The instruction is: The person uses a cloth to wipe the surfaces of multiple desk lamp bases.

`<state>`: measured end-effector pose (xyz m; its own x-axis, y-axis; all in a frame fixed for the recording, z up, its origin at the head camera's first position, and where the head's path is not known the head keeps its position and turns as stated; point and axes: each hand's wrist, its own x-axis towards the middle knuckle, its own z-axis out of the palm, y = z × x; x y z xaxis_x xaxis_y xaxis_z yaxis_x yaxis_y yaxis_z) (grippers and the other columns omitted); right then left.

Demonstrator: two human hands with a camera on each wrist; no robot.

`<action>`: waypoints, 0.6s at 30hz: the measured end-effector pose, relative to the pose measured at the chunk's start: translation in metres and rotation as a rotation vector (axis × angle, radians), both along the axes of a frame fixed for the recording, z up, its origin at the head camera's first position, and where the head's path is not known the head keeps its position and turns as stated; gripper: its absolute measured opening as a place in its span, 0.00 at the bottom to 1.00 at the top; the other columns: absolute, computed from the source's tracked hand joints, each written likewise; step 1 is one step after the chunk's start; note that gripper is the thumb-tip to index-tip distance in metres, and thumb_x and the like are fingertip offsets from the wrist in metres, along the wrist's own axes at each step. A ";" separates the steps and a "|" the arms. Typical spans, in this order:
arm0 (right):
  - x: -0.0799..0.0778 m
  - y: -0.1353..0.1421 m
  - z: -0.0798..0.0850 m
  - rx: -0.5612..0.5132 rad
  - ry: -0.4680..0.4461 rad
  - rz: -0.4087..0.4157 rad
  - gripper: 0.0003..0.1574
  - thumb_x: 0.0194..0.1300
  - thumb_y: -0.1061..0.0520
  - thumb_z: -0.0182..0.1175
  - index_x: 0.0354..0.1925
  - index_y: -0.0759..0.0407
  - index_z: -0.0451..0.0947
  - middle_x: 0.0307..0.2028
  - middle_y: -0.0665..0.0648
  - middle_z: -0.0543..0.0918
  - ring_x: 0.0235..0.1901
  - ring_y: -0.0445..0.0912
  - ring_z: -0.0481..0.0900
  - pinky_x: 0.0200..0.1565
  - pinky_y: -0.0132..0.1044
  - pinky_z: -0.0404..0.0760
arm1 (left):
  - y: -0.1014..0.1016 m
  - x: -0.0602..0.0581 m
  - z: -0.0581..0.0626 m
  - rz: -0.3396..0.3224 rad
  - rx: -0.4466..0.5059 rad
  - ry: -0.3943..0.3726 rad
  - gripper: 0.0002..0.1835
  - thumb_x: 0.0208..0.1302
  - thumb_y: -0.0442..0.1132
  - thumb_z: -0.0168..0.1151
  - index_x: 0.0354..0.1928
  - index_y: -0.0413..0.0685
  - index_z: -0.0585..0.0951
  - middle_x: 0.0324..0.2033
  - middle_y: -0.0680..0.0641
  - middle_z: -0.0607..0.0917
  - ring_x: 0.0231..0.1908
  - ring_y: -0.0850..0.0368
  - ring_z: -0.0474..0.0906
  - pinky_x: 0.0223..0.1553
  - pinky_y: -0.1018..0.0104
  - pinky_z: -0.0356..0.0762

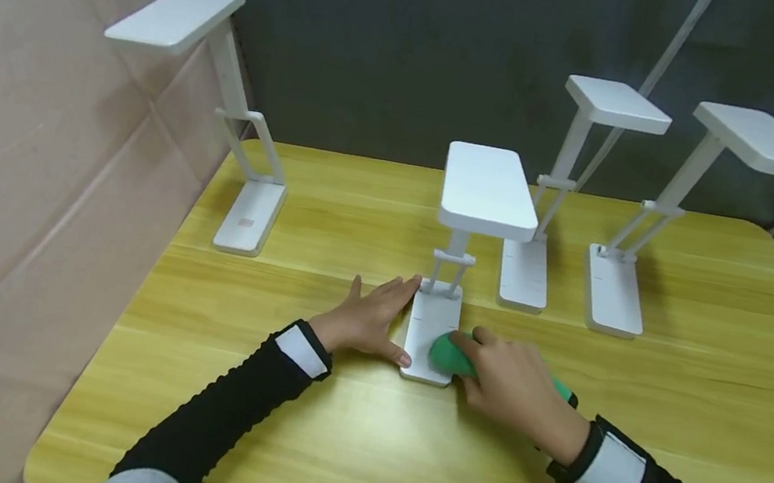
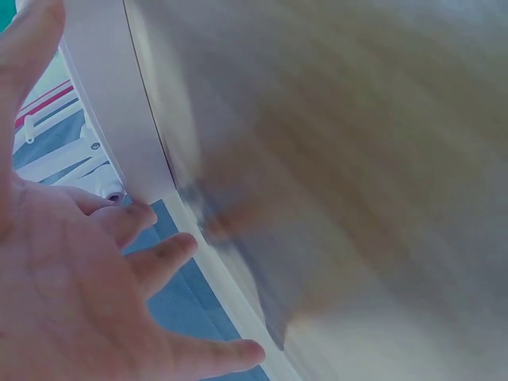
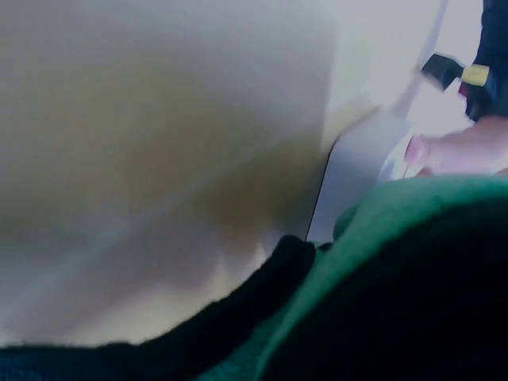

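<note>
A white folding desk lamp (image 1: 433, 326) stands in front of me, its flat head raised over its base. With fingers spread and straight, my left hand (image 1: 368, 325) touches the left side of that base, the thumb at its near corner. The left wrist view shows the same spread fingers (image 2: 163, 266) along the white base (image 2: 119, 103). My right hand (image 1: 516, 379) grips a green cloth (image 1: 448, 355) with black edging and presses it on the right part of the base. Large in the right wrist view, the cloth (image 3: 413, 210) hides my right fingers.
Another white lamp (image 1: 249, 218) stands at the table's far left. Two more lamps, one behind (image 1: 524, 273) and one farther right (image 1: 615, 294), stand to the right. The wooden table (image 1: 299, 444) meets a dark panel (image 1: 384, 51) at the back and a pale sheet (image 1: 31, 183) at left.
</note>
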<state>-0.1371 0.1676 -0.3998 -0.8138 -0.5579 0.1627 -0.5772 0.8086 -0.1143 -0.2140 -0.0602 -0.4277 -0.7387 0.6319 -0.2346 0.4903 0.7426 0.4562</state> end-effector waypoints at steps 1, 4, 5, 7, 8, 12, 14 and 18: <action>0.005 0.001 0.000 -0.002 -0.008 0.012 0.25 0.48 0.60 0.66 0.48 0.60 0.82 0.30 0.54 0.78 0.13 0.35 0.63 0.14 0.30 0.64 | 0.000 0.000 0.000 -0.002 0.000 0.000 0.67 0.44 0.63 0.72 0.75 0.48 0.38 0.74 0.50 0.43 0.73 0.53 0.37 0.61 0.31 0.25; 0.017 0.003 0.000 -0.003 -0.039 0.049 0.26 0.47 0.60 0.67 0.49 0.59 0.82 0.33 0.53 0.80 0.14 0.35 0.65 0.15 0.30 0.66 | 0.000 0.000 0.001 -0.008 -0.011 -0.004 0.66 0.46 0.64 0.71 0.75 0.47 0.39 0.74 0.49 0.43 0.73 0.52 0.36 0.61 0.31 0.25; 0.020 0.004 0.001 -0.005 -0.055 0.060 0.27 0.47 0.60 0.67 0.49 0.58 0.82 0.34 0.53 0.80 0.15 0.35 0.66 0.15 0.30 0.66 | 0.001 0.000 0.002 -0.006 -0.019 -0.004 0.66 0.46 0.64 0.71 0.75 0.47 0.40 0.74 0.49 0.44 0.73 0.52 0.36 0.62 0.32 0.25; 0.025 0.005 0.002 -0.024 -0.131 0.090 0.27 0.46 0.60 0.67 0.50 0.56 0.82 0.35 0.52 0.81 0.17 0.35 0.68 0.17 0.31 0.68 | 0.001 0.001 0.004 0.000 -0.035 0.008 0.65 0.46 0.64 0.70 0.75 0.46 0.41 0.74 0.48 0.45 0.73 0.51 0.37 0.62 0.32 0.25; 0.027 0.006 0.003 -0.036 -0.184 0.108 0.27 0.46 0.60 0.67 0.50 0.55 0.82 0.36 0.51 0.81 0.19 0.35 0.69 0.19 0.32 0.70 | 0.002 0.002 0.004 0.002 -0.047 0.023 0.65 0.46 0.64 0.70 0.75 0.46 0.42 0.74 0.48 0.46 0.73 0.51 0.38 0.62 0.32 0.26; 0.032 0.013 0.007 -0.102 -0.357 0.140 0.28 0.48 0.60 0.67 0.51 0.54 0.82 0.38 0.48 0.82 0.28 0.35 0.74 0.27 0.34 0.75 | 0.005 0.012 0.007 -0.003 -0.111 0.176 0.64 0.44 0.67 0.68 0.75 0.43 0.46 0.73 0.46 0.53 0.71 0.48 0.47 0.62 0.30 0.31; 0.033 0.018 0.011 -0.122 -0.360 0.128 0.28 0.49 0.60 0.67 0.53 0.55 0.81 0.40 0.48 0.82 0.32 0.36 0.77 0.31 0.36 0.77 | 0.006 0.020 0.009 -0.034 -0.181 0.305 0.61 0.46 0.69 0.64 0.74 0.41 0.51 0.71 0.45 0.58 0.70 0.48 0.53 0.63 0.30 0.36; 0.033 0.032 0.020 -0.139 -0.281 0.060 0.30 0.49 0.62 0.67 0.54 0.57 0.79 0.40 0.49 0.81 0.32 0.38 0.77 0.30 0.36 0.77 | 0.008 0.040 0.013 -0.131 -0.294 0.530 0.52 0.51 0.72 0.58 0.70 0.43 0.63 0.66 0.45 0.68 0.66 0.49 0.61 0.62 0.30 0.43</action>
